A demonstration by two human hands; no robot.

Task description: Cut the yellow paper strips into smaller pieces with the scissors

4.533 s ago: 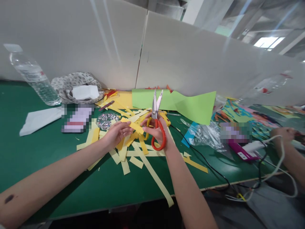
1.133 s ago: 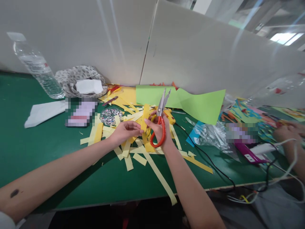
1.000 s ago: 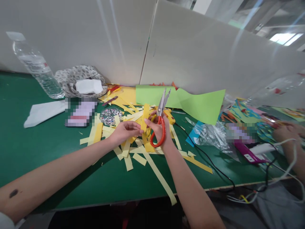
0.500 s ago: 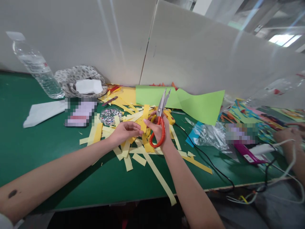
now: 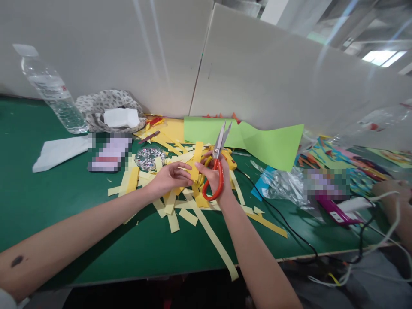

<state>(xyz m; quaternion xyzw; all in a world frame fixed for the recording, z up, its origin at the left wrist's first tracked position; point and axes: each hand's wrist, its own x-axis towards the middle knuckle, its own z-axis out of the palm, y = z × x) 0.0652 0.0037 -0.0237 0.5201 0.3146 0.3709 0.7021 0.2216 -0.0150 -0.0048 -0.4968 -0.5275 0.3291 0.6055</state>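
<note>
Far left on the green table (image 5: pixel 48 201): a clear plastic water bottle (image 5: pixel 53 92), tilted, cap blurred white; just right of it a patterned cloth pouch (image 5: pixel 106 107) with a white folded tissue (image 5: pixel 120 117) on top; below, a white folded sheet (image 5: pixel 56 151) and a pixelated flat item, contents unreadable. Nearer the middle, a round tray of shiny beads (image 5: pixel 148 157), partly covered by yellow paper strips (image 5: pixel 180 206) strewn in a heap. Left hand (image 5: pixel 167 178) curled, thumb and fingertips pinching the lower part of one upright yellow strip (image 5: pixel 195 160), held over the heap. Right hand (image 5: pixel 216 177) closed through the orange handles of the scissors (image 5: pixel 216 165), blades parted a little and pointing up and away; forefinger tip touching the same strip; thumb hidden behind the handle. Behind, a green paper sheet (image 5: pixel 273 143) leaning at the white partition (image 5: pixel 257 77), its left part cut off by the blades. Further right, crumpled clear plastic (image 5: pixel 283 184), a black cable (image 5: pixel 283 223), a second pixelated patch, a purple device (image 5: pixel 334 212), only half visible. At the far right edge another person's hand (image 5: pixel 394 195), blurred, grip impossible to judge. Against half a second earlier: the pinched strip drawn a touch closer to the scissors, left fingers spread slightly more, the neighbour's hand lower
</note>
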